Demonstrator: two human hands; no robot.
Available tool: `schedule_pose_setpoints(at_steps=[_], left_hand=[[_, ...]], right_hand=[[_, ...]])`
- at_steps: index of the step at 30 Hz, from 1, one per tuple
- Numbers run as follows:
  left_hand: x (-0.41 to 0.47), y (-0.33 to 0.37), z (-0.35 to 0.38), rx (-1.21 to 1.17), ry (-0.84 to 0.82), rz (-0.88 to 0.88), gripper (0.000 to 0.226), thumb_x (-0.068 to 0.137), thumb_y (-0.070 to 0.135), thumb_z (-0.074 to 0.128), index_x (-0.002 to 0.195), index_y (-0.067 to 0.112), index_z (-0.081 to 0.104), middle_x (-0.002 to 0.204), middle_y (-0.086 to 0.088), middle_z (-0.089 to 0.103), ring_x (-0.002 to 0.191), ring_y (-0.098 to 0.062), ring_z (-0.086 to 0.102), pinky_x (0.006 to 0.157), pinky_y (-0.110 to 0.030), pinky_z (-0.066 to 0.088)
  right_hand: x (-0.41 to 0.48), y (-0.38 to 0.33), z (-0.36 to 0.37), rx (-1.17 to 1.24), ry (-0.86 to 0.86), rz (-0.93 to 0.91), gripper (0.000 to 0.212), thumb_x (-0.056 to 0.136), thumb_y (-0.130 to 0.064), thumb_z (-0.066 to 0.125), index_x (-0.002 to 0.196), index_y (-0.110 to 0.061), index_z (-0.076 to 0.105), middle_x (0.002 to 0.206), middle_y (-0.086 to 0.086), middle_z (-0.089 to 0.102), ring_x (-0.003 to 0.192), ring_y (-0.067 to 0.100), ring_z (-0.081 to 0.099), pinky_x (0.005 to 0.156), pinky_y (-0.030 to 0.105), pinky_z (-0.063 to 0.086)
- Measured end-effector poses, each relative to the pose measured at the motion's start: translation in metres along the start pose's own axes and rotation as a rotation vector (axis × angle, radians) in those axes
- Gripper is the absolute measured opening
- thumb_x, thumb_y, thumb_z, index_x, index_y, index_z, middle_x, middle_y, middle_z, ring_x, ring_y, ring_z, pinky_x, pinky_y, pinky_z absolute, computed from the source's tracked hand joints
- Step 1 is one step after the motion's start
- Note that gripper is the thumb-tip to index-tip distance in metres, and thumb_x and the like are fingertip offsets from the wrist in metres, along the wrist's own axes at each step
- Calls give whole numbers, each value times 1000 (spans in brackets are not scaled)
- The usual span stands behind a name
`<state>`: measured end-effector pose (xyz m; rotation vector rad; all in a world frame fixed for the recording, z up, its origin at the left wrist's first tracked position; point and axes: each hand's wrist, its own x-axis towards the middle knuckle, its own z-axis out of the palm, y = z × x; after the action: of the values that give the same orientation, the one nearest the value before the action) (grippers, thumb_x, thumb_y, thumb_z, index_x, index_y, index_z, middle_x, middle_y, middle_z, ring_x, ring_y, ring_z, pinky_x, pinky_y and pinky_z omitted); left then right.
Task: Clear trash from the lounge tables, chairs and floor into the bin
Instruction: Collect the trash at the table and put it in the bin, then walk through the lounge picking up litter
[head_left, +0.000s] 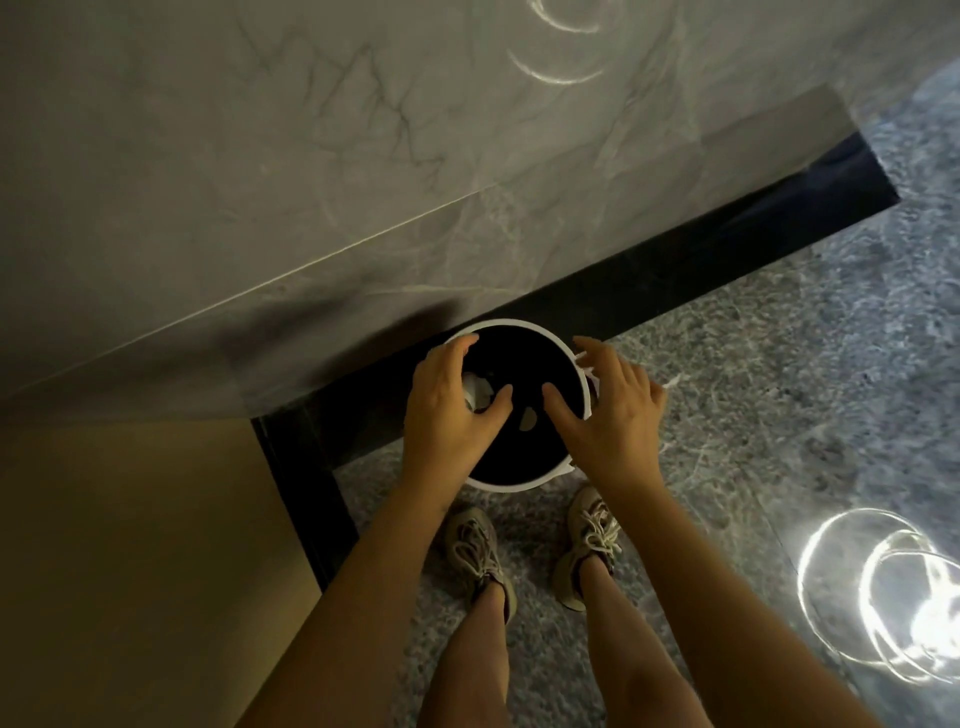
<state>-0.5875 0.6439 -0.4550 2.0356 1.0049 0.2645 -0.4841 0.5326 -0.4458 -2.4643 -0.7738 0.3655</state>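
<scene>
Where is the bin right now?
Head view, centre: the bin stands on the floor by the black skirting under the marble wall, just ahead of the person's shoes, with the left hand and right hand over its opening.

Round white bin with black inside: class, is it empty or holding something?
Not empty: a pale scrap shows inside the round white bin; how full, cannot tell: too dark.

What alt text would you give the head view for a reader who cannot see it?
Seen from above, a person's left hand and right hand hover over a round white-rimmed bin on a speckled stone floor by a marble wall. Crumpled white paper shows beneath the left hand.
</scene>
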Motion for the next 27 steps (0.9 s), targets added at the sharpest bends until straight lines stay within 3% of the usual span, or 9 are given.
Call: schedule_pose_setpoints(at_steps=[3, 9, 17, 27], left_hand=[[10, 28, -18, -5, 24, 64, 46, 81, 25, 69, 122, 10, 54, 118, -8, 57, 111, -21, 51, 84, -24, 40], [21, 122, -61, -22, 31, 311, 40, 83, 20, 66, 120, 8, 54, 115, -9, 57, 106, -21, 53, 82, -23, 39], [19, 310, -112, -36, 27, 674, 38, 86, 24, 62, 122, 15, 54, 117, -5, 58, 106, -17, 53, 82, -24, 41], [-54, 538, -115, -21, 27, 1048, 40, 87, 36, 56, 124, 22, 49, 118, 1, 53, 106, -14, 51, 80, -28, 44]], right_hand=[[7, -11, -23, 51, 60, -23, 43, 83, -33, 64, 122, -17, 53, 108, 2, 62, 105, 24, 54, 91, 31, 25], [13, -44, -118, 63, 208, -52, 43, 84, -32, 62, 123, -17, 52, 111, 2, 62, 105, 21, 54, 91, 29, 25], [8, -67, -319, 63, 519, -61, 41, 86, -31, 61, 124, -17, 52, 117, 2, 60, 112, 23, 51, 98, 33, 25], [-76, -28, -560, -104, 899, -43, 45, 87, -35, 58, 128, -18, 49, 123, 5, 57, 111, 26, 52, 98, 40, 29]])
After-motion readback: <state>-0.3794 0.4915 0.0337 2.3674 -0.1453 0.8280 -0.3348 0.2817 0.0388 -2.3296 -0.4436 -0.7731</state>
